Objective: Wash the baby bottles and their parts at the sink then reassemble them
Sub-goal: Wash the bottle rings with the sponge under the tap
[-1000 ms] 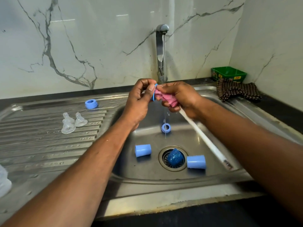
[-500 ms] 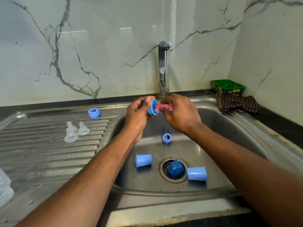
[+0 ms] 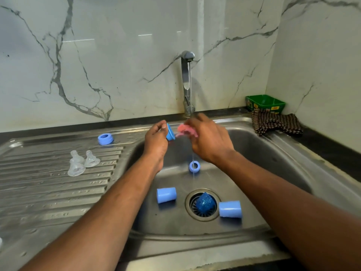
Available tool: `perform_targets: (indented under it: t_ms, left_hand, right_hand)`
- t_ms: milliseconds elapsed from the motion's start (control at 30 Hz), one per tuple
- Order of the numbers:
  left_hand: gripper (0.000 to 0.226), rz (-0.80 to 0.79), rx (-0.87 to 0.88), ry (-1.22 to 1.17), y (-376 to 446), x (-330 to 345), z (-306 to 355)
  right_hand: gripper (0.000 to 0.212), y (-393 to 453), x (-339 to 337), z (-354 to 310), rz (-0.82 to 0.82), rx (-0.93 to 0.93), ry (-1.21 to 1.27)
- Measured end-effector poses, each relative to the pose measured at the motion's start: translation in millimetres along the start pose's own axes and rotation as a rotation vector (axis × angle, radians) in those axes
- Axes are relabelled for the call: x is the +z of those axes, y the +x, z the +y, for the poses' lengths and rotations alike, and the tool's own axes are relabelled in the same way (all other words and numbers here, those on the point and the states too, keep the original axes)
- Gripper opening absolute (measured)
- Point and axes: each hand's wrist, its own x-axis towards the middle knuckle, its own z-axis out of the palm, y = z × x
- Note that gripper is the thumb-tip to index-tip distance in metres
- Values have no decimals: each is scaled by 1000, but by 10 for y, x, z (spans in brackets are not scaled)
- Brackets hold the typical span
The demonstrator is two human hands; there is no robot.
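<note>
Left hand (image 3: pixel 156 140) fingers pinching blue ring (image 3: pixel 170 132), right hand (image 3: pixel 210 140) gripping pink brush (image 3: pixel 185 131), green box (image 3: pixel 265 103) label unreadable

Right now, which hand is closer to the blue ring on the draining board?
Left. The left hand is just right of the blue ring; the right hand is farther right, past the tap's stream.

A blue screw ring (image 3: pixel 170 132) is tilted on edge in the left hand (image 3: pixel 156 139), beside a pink brush head (image 3: pixel 185 131) held by the right hand (image 3: pixel 210 141). Another ring (image 3: pixel 194 166) lies in the sink (image 3: pixel 273 153) with two blue caps (image 3: pixel 166 195) (image 3: pixel 230 209) on their sides. A third ring (image 3: pixel 105 138) and clear teats (image 3: pixel 83 162) rest on the drainboard (image 3: pixel 39 192).
</note>
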Motion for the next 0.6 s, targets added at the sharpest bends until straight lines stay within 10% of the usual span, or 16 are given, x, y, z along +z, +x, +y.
perform_targets:
  t_ms: [167, 600]
  left_hand:
    - [33, -24, -336, 3, 76, 467, -141]
    - [46, -93, -395, -91, 93, 573, -163]
  right_hand:
    - [29, -30, -170, 503, 267, 246, 76]
    - [35, -39, 80, 491, 11, 283, 173]
